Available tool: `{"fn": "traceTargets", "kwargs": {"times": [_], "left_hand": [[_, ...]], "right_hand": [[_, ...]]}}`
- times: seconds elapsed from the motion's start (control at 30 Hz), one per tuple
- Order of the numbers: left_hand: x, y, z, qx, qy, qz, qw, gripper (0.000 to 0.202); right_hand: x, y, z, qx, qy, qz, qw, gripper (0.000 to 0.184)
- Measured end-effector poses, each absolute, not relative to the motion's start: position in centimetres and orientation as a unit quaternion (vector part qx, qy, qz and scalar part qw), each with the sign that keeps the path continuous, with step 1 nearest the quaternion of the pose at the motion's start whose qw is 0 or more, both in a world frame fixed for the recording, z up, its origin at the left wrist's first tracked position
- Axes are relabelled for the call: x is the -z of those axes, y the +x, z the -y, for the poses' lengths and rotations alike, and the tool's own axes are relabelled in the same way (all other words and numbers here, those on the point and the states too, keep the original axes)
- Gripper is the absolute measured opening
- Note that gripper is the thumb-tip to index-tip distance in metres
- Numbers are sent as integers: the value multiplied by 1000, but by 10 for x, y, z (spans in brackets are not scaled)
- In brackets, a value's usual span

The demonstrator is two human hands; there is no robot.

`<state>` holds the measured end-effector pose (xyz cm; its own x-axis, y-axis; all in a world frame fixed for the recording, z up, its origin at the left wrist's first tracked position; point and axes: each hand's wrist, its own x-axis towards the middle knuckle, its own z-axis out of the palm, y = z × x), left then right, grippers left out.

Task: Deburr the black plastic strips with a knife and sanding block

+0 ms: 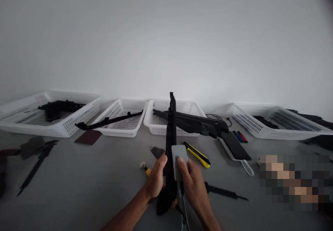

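Observation:
My left hand [156, 179] is wrapped round a long black plastic part [171, 134] and holds it upright and tilted away from me over the grey table [91, 182]. My right hand [194, 186] presses a small grey block [179, 163] against the right side of that part, fingers closed on the block. A thin cable hangs down below my right hand. A yellow and black utility knife [199, 154] lies just beyond my right hand.
Several white mesh baskets [65, 127] line the wall, holding black plastic parts [192, 121]. A dark phone [235, 146], coloured pens [240, 136], a dark red sheet [88, 137], a small yellow tool [145, 168] and loose black strips [223, 191] lie on the table. A blurred area sits at right.

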<state>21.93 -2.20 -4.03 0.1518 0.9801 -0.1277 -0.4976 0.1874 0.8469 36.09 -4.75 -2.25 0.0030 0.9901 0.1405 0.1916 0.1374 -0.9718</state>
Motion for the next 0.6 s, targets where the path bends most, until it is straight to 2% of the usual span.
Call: {"fn": "traceTargets", "kwargs": {"times": [0.17,0.47,0.6], "left_hand": [[26,223,21,-562,341,-344,671,56],[35,221,20,-622,335,-393,589,47],[34,223,21,-613,353,-375,600,47]], "right_hand": [[17,363,47,-453,-492,605,433,67],[23,347,58,-410,-540,583,448,71],[25,348,55,-383,-561,572,460,70]]}}
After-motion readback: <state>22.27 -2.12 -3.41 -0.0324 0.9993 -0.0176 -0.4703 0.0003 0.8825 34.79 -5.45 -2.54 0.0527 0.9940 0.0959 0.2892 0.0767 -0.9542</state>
